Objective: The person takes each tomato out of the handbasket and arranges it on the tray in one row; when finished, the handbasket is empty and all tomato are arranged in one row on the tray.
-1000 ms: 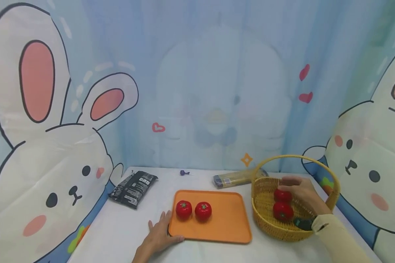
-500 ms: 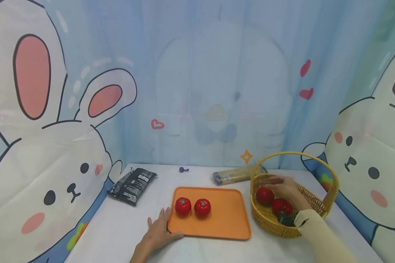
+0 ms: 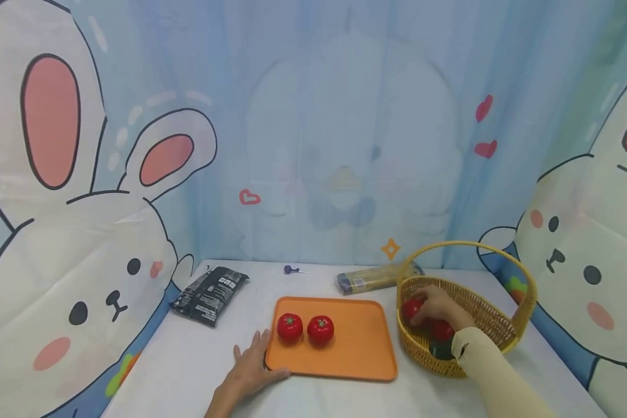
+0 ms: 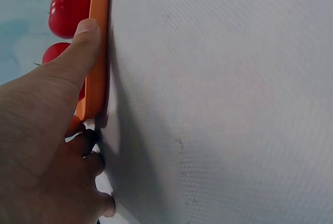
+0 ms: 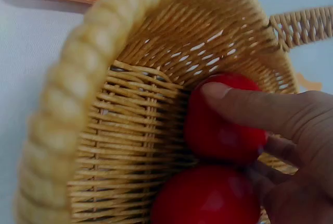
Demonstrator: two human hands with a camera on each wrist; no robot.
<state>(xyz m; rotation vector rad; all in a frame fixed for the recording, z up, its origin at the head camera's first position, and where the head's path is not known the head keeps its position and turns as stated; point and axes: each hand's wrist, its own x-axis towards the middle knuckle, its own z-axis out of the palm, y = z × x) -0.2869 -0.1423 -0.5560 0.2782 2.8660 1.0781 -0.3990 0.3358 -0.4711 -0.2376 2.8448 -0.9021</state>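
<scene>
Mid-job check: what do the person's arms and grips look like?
The right sleeve is long, plain and pale yellow, ending in a cuff. The right grip and left grip show no gloves. No sleeve shows on the left forearm.

The left hand is held with its back turned up, its fingers spread and pointed forward, its thumb stretched sideways towards the right hand. Its wrist and lower forearm are seen bare. The right hand is placed well apart from the left and farther forward; its thumb and fingers are curled in a grip, the fingers being partly hidden. The right forearm, covered by a pale yellow sleeve, is slanted inward.
</scene>
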